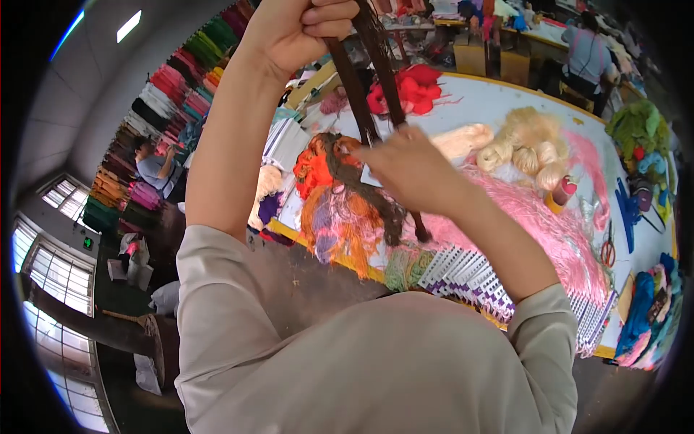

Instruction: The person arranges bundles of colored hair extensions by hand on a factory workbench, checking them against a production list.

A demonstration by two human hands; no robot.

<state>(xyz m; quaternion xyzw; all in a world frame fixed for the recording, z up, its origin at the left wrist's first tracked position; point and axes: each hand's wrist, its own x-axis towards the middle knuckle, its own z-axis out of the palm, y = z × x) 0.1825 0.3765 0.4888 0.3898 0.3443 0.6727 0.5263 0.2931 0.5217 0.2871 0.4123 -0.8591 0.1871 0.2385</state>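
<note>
My left hand (307, 32) is raised at the top of the view, its fingers closed round a dark brown skein of thread (354, 94). Two long strands of the skein hang down from it, side by side. Lower down, my right hand (408, 170) is closed on the same skein, slightly blurred, and hides part of it. The skein's lower end (421, 230) shows beneath that hand, over the table. Just behind lie an orange-red bundle of thread (311, 170) and a grey-brown skein (347, 173).
The white table (477, 90) bears pink thread (520, 217), cream skeins (524, 145), red yarn (408, 90), a thread cone (564, 189), scissors (608, 252) and labelled cards (470, 278). Coloured skeins (170, 87) hang along the wall. Two people (589, 54) are further off.
</note>
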